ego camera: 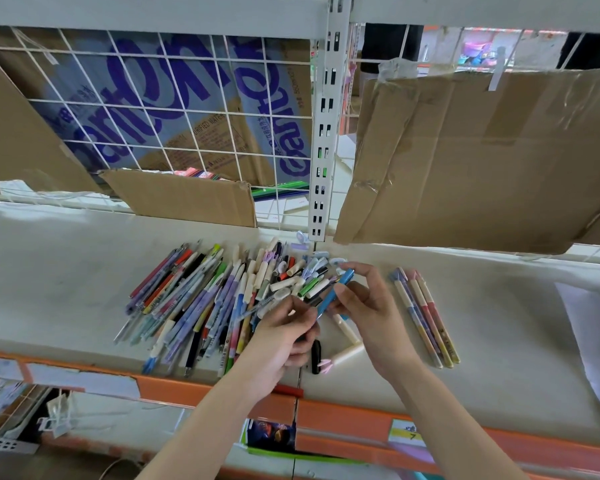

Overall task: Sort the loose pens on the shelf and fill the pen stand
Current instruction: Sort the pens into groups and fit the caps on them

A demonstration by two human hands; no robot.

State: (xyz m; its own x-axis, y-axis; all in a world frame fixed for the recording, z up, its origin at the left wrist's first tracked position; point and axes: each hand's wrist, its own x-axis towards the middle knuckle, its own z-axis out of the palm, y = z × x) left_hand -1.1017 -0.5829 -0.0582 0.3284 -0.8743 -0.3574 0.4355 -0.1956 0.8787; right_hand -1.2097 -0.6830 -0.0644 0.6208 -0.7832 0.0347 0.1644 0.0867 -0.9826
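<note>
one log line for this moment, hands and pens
right hand: pinches blue pen | left hand: grips pens | pile: unsorted | sorted group: right

1. Setting: a stationery shop or its stockroom, seen at a display shelf.
2. Slotted metal upright [323, 133] and white wire grid back panel [174, 109]: retail shelving.
3. Orange shelf edge strip [343, 415] carrying paper labels [406, 434].
4. Heap of loose pens [219, 299] on the shelf board [66, 278].
5. Flattened cardboard cartons [482, 161] line the back.

One head-worn wide-angle view looks forward and down, close over the shelf [66, 271], filling the frame's middle.
</note>
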